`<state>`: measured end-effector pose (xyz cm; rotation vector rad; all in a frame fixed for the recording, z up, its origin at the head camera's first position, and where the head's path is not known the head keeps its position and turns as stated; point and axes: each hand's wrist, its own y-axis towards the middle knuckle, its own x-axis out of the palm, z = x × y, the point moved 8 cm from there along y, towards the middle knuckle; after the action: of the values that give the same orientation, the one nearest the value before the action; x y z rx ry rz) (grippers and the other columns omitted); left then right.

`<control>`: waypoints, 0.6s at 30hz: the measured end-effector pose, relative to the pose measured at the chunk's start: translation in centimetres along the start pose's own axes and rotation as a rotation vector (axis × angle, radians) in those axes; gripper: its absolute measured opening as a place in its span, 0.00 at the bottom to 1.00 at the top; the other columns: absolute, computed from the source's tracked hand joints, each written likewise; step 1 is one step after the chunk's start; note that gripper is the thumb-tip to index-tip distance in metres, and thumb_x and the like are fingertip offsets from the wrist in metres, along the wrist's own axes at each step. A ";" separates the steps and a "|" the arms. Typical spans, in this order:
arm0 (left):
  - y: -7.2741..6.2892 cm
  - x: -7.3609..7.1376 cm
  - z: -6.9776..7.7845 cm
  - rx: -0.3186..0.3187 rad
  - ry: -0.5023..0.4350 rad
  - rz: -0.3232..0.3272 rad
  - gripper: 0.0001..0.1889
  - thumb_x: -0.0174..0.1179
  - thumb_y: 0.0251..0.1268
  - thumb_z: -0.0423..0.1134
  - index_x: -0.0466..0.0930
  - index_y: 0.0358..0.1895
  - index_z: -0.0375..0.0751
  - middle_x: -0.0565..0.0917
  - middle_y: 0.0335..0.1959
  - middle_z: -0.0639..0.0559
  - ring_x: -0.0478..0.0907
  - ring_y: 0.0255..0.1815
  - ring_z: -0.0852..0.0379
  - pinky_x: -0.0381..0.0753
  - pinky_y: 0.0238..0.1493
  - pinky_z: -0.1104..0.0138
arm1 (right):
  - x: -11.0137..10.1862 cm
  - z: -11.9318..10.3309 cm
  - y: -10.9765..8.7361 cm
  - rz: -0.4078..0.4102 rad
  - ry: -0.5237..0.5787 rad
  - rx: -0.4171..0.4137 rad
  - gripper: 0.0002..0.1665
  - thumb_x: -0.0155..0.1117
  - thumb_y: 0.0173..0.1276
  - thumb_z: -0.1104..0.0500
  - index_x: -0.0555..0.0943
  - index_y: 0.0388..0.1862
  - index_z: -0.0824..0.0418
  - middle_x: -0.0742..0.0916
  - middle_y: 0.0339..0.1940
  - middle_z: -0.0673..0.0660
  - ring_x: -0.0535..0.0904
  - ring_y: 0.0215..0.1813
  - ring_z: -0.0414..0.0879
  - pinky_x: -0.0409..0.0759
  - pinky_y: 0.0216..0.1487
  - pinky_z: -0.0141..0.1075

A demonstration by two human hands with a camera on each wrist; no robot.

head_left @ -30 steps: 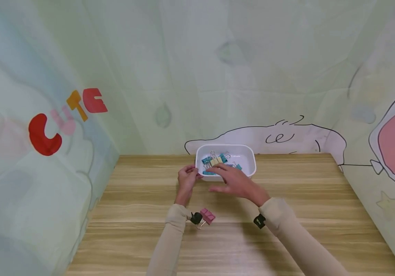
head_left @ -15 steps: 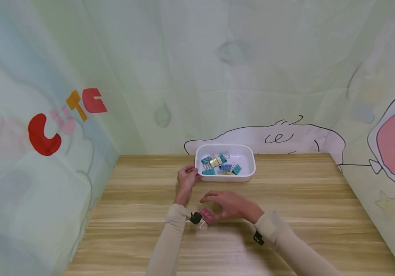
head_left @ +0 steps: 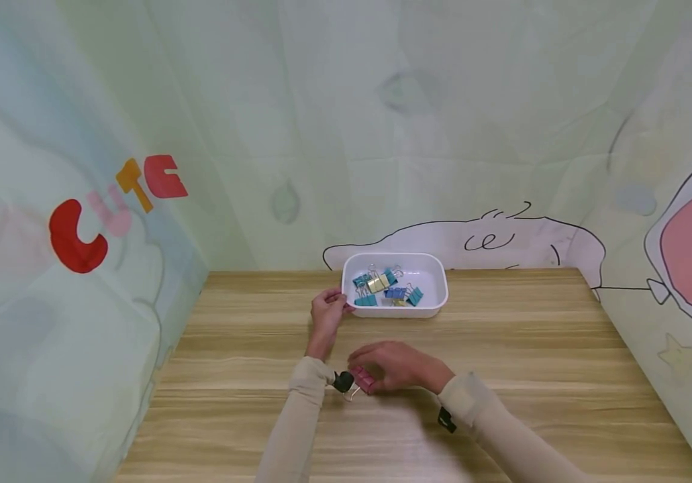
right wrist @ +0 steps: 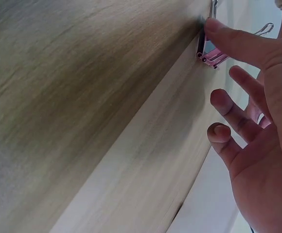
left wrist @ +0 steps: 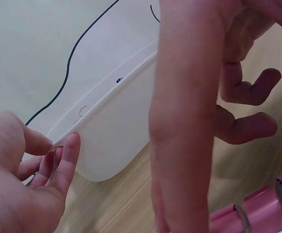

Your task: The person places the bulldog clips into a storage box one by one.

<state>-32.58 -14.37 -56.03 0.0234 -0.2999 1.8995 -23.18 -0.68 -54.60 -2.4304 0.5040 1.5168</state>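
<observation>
A pink binder clip (head_left: pixel 362 379) lies on the wooden table, its wire handle pointing toward the person. My right hand (head_left: pixel 405 365) is around it, thumb at the near side and fingers curved over the far side. In the right wrist view the thumb (right wrist: pixel 233 41) meets the clip while the other fingers are curled off it. Further back, my left hand (head_left: pixel 326 314) pinches the left corner of a white plastic box (head_left: pixel 397 312). Thumb and fingertips hold its rim in the left wrist view. Inside are several binder clips: teal (head_left: pixel 366 301), pale yellow (head_left: pixel 377 284) and blue (head_left: pixel 395 293).
The wooden table (head_left: pixel 521 349) ends at a printed cloth backdrop (head_left: pixel 346 134) just behind the box. Cloth also rises along both sides. A black wrist camera (head_left: pixel 343 382) on the left forearm sits right beside the pink clip.
My right hand has drawn back from over the box to the pink binder clip, and its fingers have closed around it. The left hand has stayed at the box's corner.
</observation>
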 end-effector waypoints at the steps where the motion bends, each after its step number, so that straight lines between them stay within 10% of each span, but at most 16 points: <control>1: 0.0 0.0 0.0 0.000 0.001 0.001 0.14 0.56 0.71 0.22 0.76 0.56 0.17 0.78 0.43 0.36 0.83 0.35 0.48 0.92 0.42 0.63 | 0.0 0.0 0.0 0.002 0.001 -0.005 0.29 0.76 0.66 0.54 0.83 0.66 0.50 0.82 0.68 0.48 0.78 0.68 0.43 0.76 0.72 0.39; 8: 0.1 0.0 -0.1 -0.009 0.005 -0.006 0.15 0.56 0.72 0.22 0.75 0.57 0.17 0.79 0.47 0.31 0.83 0.36 0.48 0.92 0.47 0.59 | 0.2 0.2 0.4 0.011 0.030 -0.022 0.26 0.77 0.66 0.56 0.84 0.63 0.49 0.87 0.53 0.41 0.81 0.51 0.35 0.81 0.63 0.31; 18: 0.0 0.0 -0.1 -0.015 0.011 -0.006 0.15 0.56 0.73 0.23 0.75 0.58 0.18 0.79 0.47 0.31 0.83 0.35 0.49 0.92 0.49 0.56 | 0.3 0.4 0.3 -0.025 0.005 0.060 0.28 0.77 0.66 0.53 0.83 0.65 0.48 0.87 0.57 0.40 0.79 0.53 0.37 0.79 0.59 0.31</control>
<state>-32.51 -14.37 -56.17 0.0042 -0.3062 1.8903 -23.48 -0.83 -55.05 -2.3872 0.5112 1.4643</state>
